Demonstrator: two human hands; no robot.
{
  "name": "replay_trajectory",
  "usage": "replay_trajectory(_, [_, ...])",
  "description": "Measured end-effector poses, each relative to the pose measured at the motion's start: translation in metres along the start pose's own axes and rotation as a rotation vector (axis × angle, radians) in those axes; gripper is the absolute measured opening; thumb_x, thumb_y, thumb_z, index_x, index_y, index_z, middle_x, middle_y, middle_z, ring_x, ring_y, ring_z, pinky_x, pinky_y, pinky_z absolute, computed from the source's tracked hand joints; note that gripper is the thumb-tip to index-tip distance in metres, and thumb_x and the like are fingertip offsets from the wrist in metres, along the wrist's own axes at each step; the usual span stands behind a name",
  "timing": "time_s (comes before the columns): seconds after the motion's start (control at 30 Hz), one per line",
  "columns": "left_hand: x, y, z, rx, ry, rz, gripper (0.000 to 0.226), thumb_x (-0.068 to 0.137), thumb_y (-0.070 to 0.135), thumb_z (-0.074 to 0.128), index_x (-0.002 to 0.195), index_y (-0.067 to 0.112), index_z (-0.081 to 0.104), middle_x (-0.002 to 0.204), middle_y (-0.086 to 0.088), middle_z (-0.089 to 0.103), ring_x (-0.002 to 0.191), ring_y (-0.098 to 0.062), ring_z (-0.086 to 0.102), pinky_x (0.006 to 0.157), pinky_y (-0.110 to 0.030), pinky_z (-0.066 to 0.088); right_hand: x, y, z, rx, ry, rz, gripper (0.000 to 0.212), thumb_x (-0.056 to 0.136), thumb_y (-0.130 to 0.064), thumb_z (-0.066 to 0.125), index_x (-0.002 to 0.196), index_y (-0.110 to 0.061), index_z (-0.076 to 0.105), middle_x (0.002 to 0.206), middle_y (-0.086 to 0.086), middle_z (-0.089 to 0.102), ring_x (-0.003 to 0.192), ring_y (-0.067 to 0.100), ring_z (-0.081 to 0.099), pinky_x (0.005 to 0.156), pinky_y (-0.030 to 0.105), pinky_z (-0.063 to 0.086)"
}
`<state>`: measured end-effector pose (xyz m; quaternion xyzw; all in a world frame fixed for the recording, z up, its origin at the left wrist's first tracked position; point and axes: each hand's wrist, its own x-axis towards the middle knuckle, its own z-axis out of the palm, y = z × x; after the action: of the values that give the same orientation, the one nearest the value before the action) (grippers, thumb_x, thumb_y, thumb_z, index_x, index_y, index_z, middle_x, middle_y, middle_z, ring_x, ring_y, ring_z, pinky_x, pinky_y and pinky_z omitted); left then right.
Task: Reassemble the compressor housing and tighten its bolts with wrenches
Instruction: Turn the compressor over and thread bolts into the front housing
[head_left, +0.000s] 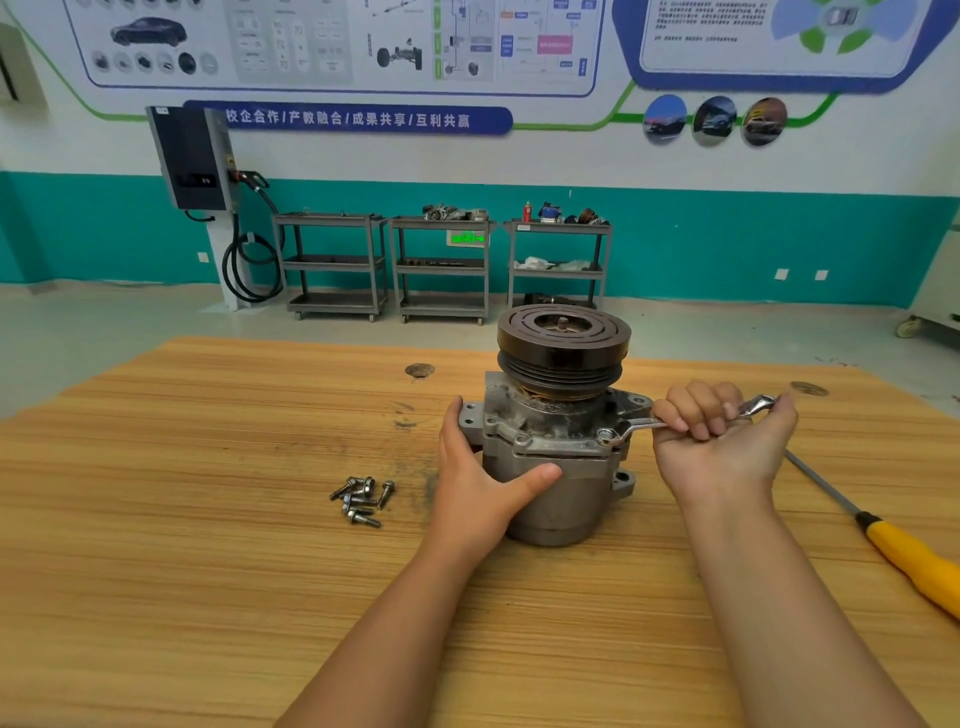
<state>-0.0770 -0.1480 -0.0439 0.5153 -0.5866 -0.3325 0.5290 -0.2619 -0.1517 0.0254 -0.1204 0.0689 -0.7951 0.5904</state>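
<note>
- Fingers (693, 410) of the right hand (727, 452) are curled tight round the shank of a bright steel ring wrench (638, 426). Its ring end sits over a bolt head (605, 435) on the housing flange, just left of those fingers.
- Left hand (480, 478) clasps the grey cast-metal compressor housing (563, 499) from its left side, with the thumb across the front wall and the other fingers hooked behind a mounting ear, mostly hidden.
- Between the two sets of fingers the housing stands upright on the pale wooden bench (208, 467), its dark grooved pulley (563, 345) on top.
- By its look the housing is heavy, rigid and top-loaded by the pulley. Its grimy round wall could slip, so the flange and ears likely give the surest hold against the wrench's pull.
- The wrench looks thin, stiff and smooth. A hold far out on the shank gives leverage, though the ring may ride off the bolt head if tilted.
- Loose silver flanged bolts (361, 499) lie left of the left fingers and look small and apt to roll. A yellow-handled screwdriver (914, 561) lies right of the right fingers.
</note>
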Motion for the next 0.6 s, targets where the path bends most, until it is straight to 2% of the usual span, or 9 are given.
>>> replay_trajectory(0.1, [0.001, 0.0, 0.0, 0.0, -0.001, -0.003, 0.118, 0.06, 0.051, 0.083, 0.146, 0.045, 0.003, 0.153, 0.008, 0.021, 0.134, -0.012, 0.033, 0.106, -0.031, 0.033, -0.011, 0.002, 0.0, -0.036, 0.009, -0.119, 0.064, 0.093, -0.059, 0.021, 0.047, -0.017, 0.032, 0.044, -0.004, 0.021, 0.04, 0.013, 0.02, 0.04, 0.02, 0.023])
replay_trajectory(0.2, [0.002, 0.0, 0.0, -0.001, 0.001, 0.0, 0.118, 0.06, 0.05, 0.084, 0.145, 0.045, 0.003, 0.152, 0.008, 0.022, 0.129, -0.008, 0.034, 0.104, -0.028, 0.032, -0.029, 0.006, -0.003, -0.074, -0.025, -0.26, 0.062, 0.092, -0.057, 0.02, 0.047, -0.017, 0.032, 0.046, -0.001, 0.022, 0.045, 0.016, 0.021, 0.045, 0.021, 0.028])
replay_trajectory(0.33, [0.002, 0.0, 0.001, -0.005, 0.016, 0.011, 0.118, 0.058, 0.05, 0.084, 0.145, 0.044, 0.005, 0.15, 0.009, 0.023, 0.122, -0.003, 0.033, 0.1, -0.025, 0.031, -0.059, 0.019, -0.01, -0.233, -0.193, -0.459, 0.057, 0.084, -0.055, 0.023, 0.045, -0.017, 0.038, 0.047, 0.0, 0.03, 0.051, 0.02, 0.03, 0.058, 0.029, 0.036])
replay_trajectory(0.47, [0.002, 0.0, 0.001, 0.009, 0.038, 0.002, 0.118, 0.057, 0.049, 0.085, 0.146, 0.041, 0.007, 0.149, 0.008, 0.027, 0.123, -0.006, 0.036, 0.101, -0.026, 0.033, -0.08, 0.041, -0.015, -0.583, -0.387, -0.704, 0.061, 0.093, -0.06, 0.021, 0.051, -0.018, 0.036, 0.055, -0.002, 0.039, 0.061, 0.018, 0.039, 0.067, 0.03, 0.04])
replay_trajectory(0.53, [0.0, 0.003, 0.001, 0.041, 0.044, 0.015, 0.118, 0.056, 0.048, 0.085, 0.146, 0.037, 0.01, 0.148, 0.005, 0.029, 0.126, -0.009, 0.038, 0.103, -0.027, 0.034, -0.087, 0.052, -0.018, -0.831, -0.524, -0.841, 0.06, 0.095, -0.063, 0.023, 0.057, -0.018, 0.037, 0.061, -0.003, 0.037, 0.065, 0.014, 0.04, 0.069, 0.03, 0.037])
replay_trajectory(0.6, [0.001, 0.004, 0.003, 0.049, 0.053, 0.03, 0.12, 0.052, 0.05, 0.085, 0.146, 0.034, 0.011, 0.146, 0.003, 0.03, 0.128, -0.013, 0.039, 0.105, -0.029, 0.034, -0.089, 0.061, -0.02, -1.089, -0.66, -0.903, 0.055, 0.098, -0.059, 0.021, 0.063, -0.02, 0.038, 0.065, -0.011, 0.036, 0.069, 0.008, 0.04, 0.071, 0.027, 0.034])
